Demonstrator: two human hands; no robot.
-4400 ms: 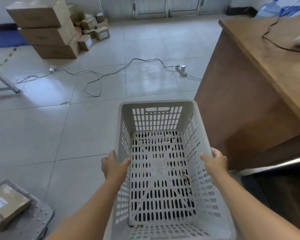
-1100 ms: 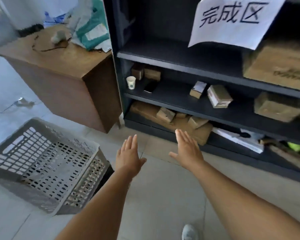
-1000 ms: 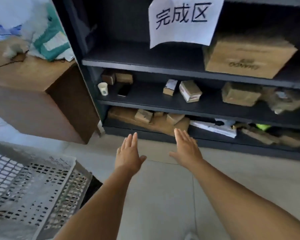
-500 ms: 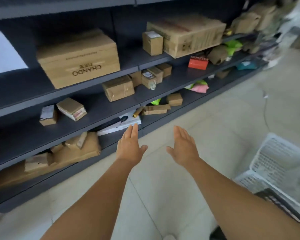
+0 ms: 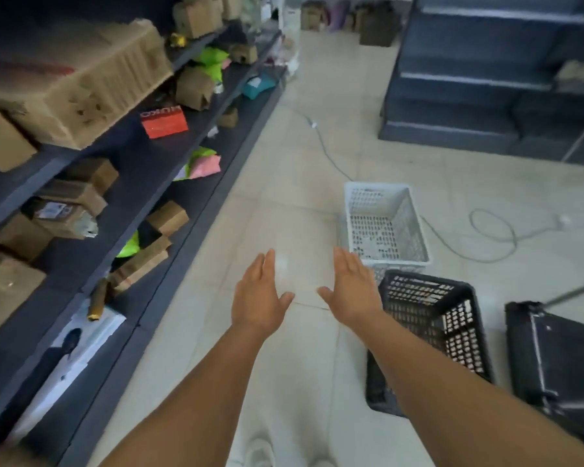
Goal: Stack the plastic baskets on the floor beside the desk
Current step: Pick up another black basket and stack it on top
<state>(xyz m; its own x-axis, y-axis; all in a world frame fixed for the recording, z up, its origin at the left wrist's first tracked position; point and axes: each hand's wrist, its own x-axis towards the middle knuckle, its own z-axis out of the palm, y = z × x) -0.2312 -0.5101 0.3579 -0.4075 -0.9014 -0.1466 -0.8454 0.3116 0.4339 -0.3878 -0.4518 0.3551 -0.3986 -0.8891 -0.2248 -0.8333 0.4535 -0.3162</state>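
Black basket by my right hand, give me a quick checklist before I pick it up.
1. Hands free: ok. The left hand and right hand are both open and hold nothing.
2. Black basket within reach: ok, it lies just beside the right hand, though it sits tilted on the floor.
3. Black basket empty: cannot tell; the forearm hides part of it.
4. White basket clear of it: cannot tell; its near rim sits right against the black basket's far edge.
5. Floor cable: ok; it runs beyond the white basket, away from the black one.
6. Dark object on the right: cannot tell what it is; blurred.
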